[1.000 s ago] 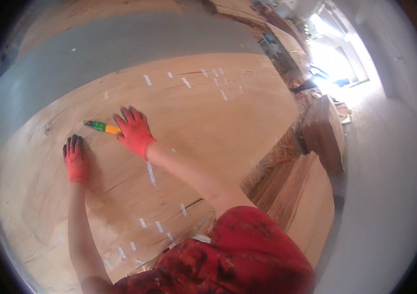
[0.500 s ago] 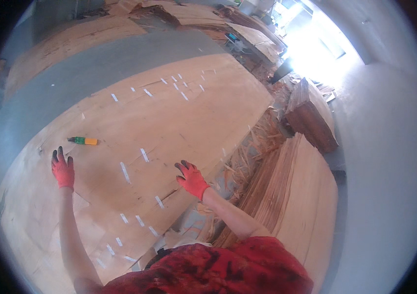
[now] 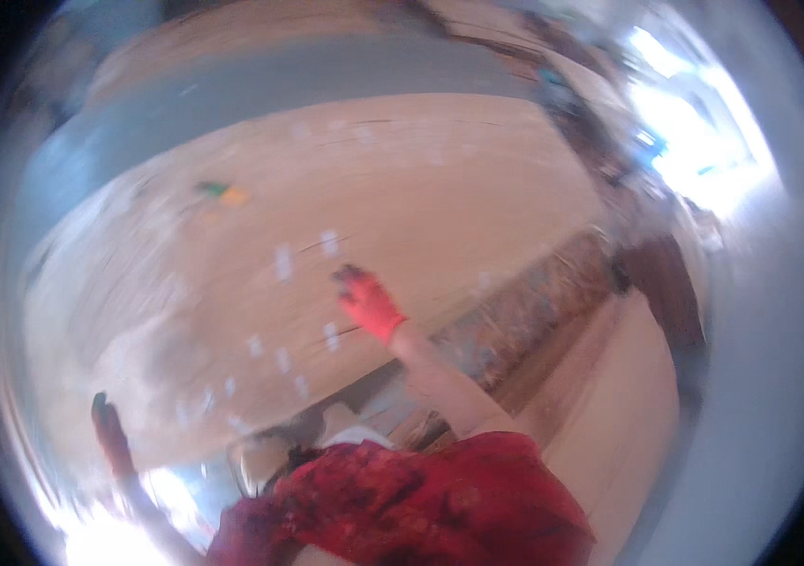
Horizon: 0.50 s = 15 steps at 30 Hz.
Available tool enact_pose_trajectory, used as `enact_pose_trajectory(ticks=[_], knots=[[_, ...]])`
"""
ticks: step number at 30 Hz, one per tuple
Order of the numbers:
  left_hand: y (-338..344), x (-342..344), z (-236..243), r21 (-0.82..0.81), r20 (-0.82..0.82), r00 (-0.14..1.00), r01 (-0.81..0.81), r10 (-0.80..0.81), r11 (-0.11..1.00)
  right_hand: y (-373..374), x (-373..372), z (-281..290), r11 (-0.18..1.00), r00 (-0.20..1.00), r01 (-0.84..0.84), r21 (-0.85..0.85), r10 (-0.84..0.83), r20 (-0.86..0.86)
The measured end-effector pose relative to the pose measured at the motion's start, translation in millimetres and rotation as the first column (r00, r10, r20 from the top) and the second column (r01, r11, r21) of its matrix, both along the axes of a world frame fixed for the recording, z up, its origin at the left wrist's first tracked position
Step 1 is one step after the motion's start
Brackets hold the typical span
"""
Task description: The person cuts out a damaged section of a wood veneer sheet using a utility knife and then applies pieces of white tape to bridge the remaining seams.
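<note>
A wide, pale sheet of wood veneer [image 3: 402,208] lies before me, dotted with short white strips that look like tape [image 3: 283,262]. Above its middle, at the near side, my right hand [image 3: 371,304] in a red glove with dark fingertips is open and holds nothing; touching or hovering I cannot tell. My left hand [image 3: 113,436], gloved the same, is out at the sheet's near left edge, seen side-on and blurred, its fingers stretched and nothing visible in them. Toward the far left of the sheet rests a small green-and-yellow hand tool [image 3: 224,193], too smeared to name, apart from both hands.
Stacked veneer sheets [image 3: 610,406] stand close at my right, with wood scraps [image 3: 544,302] between them and the large sheet. Farther right is a brown stack [image 3: 661,283]. A grey strip [image 3: 308,80] runs beyond the sheet. Bright light enters at the far right.
The view has turned and blurred. My left hand has swung back toward me, from near the green-and-yellow tool to the near left edge. My right hand stays over the sheet's middle.
</note>
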<state>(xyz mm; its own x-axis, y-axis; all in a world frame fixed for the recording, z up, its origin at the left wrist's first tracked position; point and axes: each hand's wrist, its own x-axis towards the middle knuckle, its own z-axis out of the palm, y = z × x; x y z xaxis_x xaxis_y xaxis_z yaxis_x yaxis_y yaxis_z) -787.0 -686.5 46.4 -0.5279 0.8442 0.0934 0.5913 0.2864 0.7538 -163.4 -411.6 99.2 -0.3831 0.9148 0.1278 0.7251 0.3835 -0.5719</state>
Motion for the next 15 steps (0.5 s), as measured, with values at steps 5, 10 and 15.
enact_pose_trajectory(ticks=[5, 10, 15], knots=[[-247, -36, -14, -0.305, -0.121, 0.895, -0.445, 0.429, 0.842, -27, -113, 3, 0.992, 0.988, -0.058, -0.110, 0.041, -0.148], [-327, -39, 13, -0.343, 0.247, 0.705, -0.578, 0.665, 0.740, -92, -297, 35, 0.904, 0.962, -0.192, -0.382, 0.096, -0.255], [-439, -99, -8, -0.475, 0.304, 0.461, -0.685, 0.834, 0.552, -167, -489, -13, 0.814, 0.829, -0.559, -0.160, 0.540, -0.146]])
